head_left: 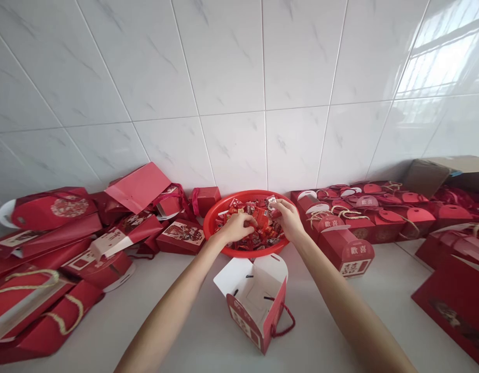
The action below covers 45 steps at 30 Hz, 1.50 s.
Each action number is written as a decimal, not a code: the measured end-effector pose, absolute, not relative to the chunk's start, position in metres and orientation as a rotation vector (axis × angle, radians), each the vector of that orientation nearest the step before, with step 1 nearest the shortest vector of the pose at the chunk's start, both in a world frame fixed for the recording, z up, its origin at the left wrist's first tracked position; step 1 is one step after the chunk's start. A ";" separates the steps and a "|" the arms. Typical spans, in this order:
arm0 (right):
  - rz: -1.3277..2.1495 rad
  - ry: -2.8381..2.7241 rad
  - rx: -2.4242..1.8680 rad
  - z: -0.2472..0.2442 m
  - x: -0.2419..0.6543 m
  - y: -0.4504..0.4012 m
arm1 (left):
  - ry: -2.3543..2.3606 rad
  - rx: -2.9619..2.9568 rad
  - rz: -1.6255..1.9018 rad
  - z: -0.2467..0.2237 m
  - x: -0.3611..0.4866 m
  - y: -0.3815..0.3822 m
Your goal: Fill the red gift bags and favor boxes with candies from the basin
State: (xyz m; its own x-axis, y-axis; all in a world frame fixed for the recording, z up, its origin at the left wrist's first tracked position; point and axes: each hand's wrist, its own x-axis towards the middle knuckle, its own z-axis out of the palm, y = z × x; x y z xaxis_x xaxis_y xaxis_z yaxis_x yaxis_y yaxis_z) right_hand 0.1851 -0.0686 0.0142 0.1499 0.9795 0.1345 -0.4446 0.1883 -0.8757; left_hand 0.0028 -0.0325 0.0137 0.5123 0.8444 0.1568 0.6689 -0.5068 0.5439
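Note:
An orange-red plastic basket (227, 251) stands against the wall, full of wrapped candies (247, 241) in red and gold. Over its left part is my left hand (239, 228), fingers curled down among the candies; whether they grip one is hidden. My right hand (286, 213), above the basket's right side, pinches a small candy with a white and red wrapper (271, 201). Between my forearms, in front of the basket, sits an open red gift box (249, 316) with a white inside, its flaps spread and a dark red cord handle hanging at the right.
Red gift boxes and bags (72, 212) lie piled at the left, some with rope handles. Rows of closed red boxes (379, 220) stand at the right, near a brown carton (430, 176). A larger red bag (457, 305) is at the right edge. Behind rises a tiled wall (231, 67).

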 end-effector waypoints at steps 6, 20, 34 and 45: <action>1.204 -0.877 -0.800 0.013 0.186 -0.068 | 1.051 2.163 0.773 0.005 0.000 -0.025; 1.398 -1.140 -0.857 0.016 0.188 -0.073 | 0.831 1.947 1.205 0.009 -0.001 -0.026; 1.264 -0.838 -0.771 0.011 0.188 -0.064 | 1.205 2.312 0.856 0.010 0.003 -0.029; 1.231 -0.613 -0.725 0.012 0.189 -0.060 | 1.074 2.614 -0.080 0.017 0.014 -0.036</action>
State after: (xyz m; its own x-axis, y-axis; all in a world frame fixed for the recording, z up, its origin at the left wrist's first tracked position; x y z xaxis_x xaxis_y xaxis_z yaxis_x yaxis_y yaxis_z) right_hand 0.1885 -0.0598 0.0115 0.2298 0.9727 0.0309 -0.6105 0.1688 -0.7739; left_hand 0.0142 -0.0364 0.0173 0.7168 0.6766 -0.1683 0.6940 -0.6693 0.2652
